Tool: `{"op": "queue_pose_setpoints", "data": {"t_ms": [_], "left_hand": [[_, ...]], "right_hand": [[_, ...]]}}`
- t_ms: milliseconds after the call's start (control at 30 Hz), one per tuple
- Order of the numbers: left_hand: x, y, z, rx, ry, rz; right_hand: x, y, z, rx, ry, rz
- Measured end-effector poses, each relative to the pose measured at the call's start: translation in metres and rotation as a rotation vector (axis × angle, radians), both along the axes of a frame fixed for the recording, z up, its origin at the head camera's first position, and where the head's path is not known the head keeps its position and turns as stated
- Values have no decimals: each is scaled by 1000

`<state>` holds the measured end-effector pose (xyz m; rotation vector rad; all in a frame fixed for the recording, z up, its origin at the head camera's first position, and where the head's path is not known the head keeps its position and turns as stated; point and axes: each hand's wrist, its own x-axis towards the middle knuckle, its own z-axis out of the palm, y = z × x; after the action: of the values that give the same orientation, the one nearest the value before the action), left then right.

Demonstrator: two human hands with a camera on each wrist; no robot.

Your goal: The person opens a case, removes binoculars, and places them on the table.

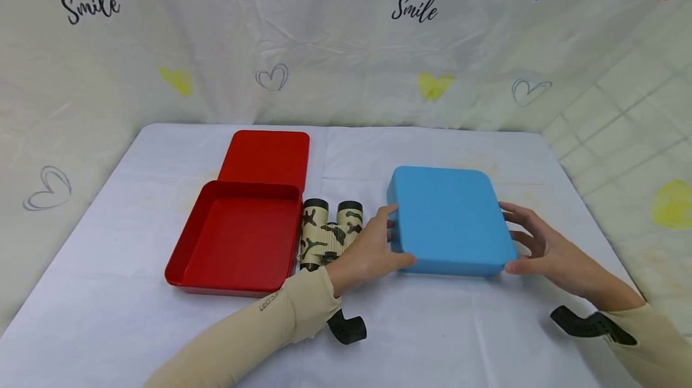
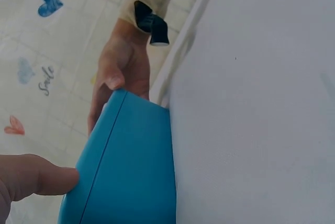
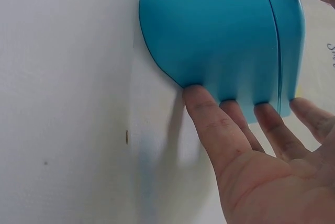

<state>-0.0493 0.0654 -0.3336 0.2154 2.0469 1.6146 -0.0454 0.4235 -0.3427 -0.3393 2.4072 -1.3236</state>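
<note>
A closed light-blue box (image 1: pixel 446 220) with rounded corners lies on the white table, its lid seam visible in the left wrist view. My left hand (image 1: pixel 370 253) holds its near left corner, the thumb on the near edge of the lid and the other fingers along the left side. At the right side, my right hand (image 1: pixel 548 250) touches the box with its fingertips, thumb low at the near corner; the palm stays apart from it. Camouflage-patterned binoculars (image 1: pixel 313 235) lie just left of my left hand, partly hidden behind it.
A red box (image 1: pixel 243 238) stands open at the left, its lid (image 1: pixel 265 157) folded back, with nothing inside. The binoculars lie close along its right side. A printed cloth (image 1: pixel 346 39) hangs behind the table's far edge.
</note>
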Motion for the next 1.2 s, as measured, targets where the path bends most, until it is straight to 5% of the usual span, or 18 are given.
{"op": "queue_pose_setpoints", "data": {"t_ms": [1200], "left_hand": [[14,-18,0,0,19,-52]], "right_hand": [[15,-14,10,-76,-55,34]]}}
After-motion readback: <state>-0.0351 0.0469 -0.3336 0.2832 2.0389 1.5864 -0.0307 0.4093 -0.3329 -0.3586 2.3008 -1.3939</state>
